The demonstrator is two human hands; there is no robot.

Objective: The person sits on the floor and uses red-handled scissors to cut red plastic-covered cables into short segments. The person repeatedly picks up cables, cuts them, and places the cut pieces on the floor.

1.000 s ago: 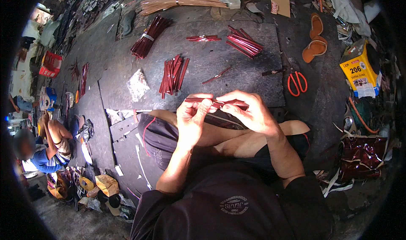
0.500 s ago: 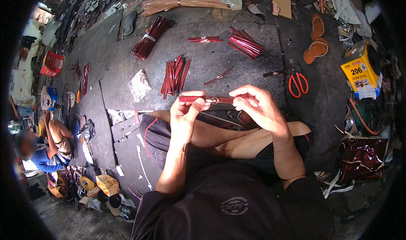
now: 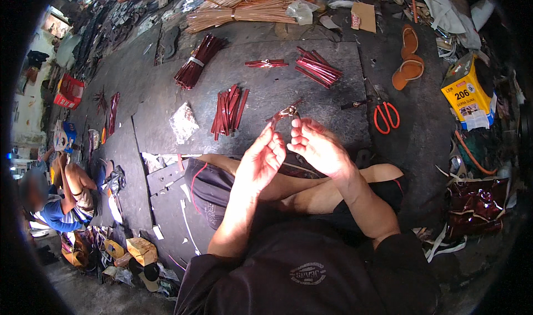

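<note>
Two hands are raised before me, my left hand [image 3: 265,160] and my right hand [image 3: 317,147], palms turned toward each other and nearly touching at the fingertips. Between those fingertips I pinch a thin dark red strip [image 3: 284,113] that sticks up and away from me; my fingers are together on its near end, though I cannot tell which hand grips harder. Just past the strip's far tip, on the dark stone surface [image 3: 333,101], lies a loose heap of red strips [image 3: 227,110] to the left of my fingers. Farther off, a bundle of red strips [image 3: 317,67] rests beyond my right fingers, and a tied dark red bundle [image 3: 196,62] lies well beyond my left ones. Orange-handled scissors [image 3: 384,115] lie to the right of my right hand.
</note>
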